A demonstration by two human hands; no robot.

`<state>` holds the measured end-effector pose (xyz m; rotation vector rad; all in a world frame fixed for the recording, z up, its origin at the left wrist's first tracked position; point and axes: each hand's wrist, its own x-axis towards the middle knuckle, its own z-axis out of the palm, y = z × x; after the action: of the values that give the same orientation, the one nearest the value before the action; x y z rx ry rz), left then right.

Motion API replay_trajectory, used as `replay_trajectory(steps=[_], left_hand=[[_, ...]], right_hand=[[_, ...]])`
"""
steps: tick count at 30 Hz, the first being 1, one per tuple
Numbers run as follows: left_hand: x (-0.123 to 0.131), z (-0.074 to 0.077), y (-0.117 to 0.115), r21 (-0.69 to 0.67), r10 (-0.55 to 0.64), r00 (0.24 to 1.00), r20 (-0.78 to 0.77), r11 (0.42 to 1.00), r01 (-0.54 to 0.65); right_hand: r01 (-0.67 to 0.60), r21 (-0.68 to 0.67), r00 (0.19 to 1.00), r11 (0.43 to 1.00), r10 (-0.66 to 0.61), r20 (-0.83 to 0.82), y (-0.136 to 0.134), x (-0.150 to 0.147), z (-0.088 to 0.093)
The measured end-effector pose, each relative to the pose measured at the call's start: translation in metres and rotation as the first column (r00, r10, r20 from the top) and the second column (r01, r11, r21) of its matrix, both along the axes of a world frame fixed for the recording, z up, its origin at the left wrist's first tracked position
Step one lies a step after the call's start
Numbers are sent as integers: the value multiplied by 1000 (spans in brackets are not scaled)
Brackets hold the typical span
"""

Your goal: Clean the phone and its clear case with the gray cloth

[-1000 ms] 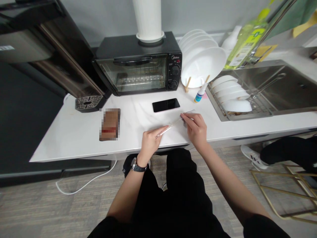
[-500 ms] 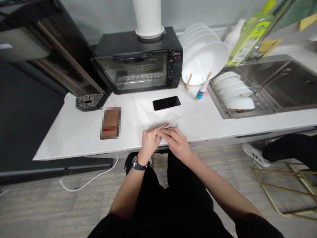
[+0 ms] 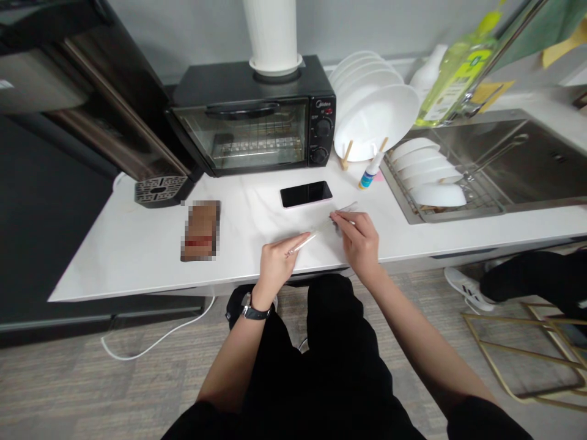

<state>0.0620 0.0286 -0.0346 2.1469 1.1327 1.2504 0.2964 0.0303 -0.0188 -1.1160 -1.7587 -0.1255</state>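
Above the counter's front edge, my left hand (image 3: 276,261) is closed on a thin, whitish flat piece (image 3: 303,242), seen nearly edge-on. To its right, my right hand (image 3: 361,240) pinches a thin, see-through greyish strip (image 3: 347,208) between thumb and fingers. The exact kind of either piece is too small and blurred to tell. Just beyond my hands lies a phone (image 3: 306,194), its black screen facing up. Further back on the right stands a small spray bottle (image 3: 369,172) with a blue and yellow label.
A black toaster oven (image 3: 252,122) stands at the back under a white pot (image 3: 274,36). Plates (image 3: 376,119) lean in a rack beside it. Bowls (image 3: 435,177) sit at the sink (image 3: 541,159). A blurred-out brown object (image 3: 200,231) lies left. Another person's shoe (image 3: 468,290) shows right.
My hands were together and have parted. The right hand has moved right with the see-through strip, while the left keeps the whitish piece. The view has shifted slightly.
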Motion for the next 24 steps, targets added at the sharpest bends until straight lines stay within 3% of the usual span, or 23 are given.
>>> replay_trajectory(steps=[3,8,11,17,24], left_hand=[[1,2,-1,4,13,1000,-9,1000,-13],[2,10,-2,-16,47,998,-44,999,-48],[1,13,-3,-21,22,999,-36,1000,-23],[1,9,-2,8,21,999,-45,1000,-21],[-1,-1,-1,5,6,1000,17,1000,-6]], right_hand=[[-2,1,999,1000,2,-37,-9,-19,0],[-203,-13,979,979,203,-17,-34,-68,-7],[-226,2,974,974,226,-15,-42,-81,-12],[-202,-43,979,979,202,7,-30,-51,-8],[-1,-9,998,1000,0,-60,4,1,2]])
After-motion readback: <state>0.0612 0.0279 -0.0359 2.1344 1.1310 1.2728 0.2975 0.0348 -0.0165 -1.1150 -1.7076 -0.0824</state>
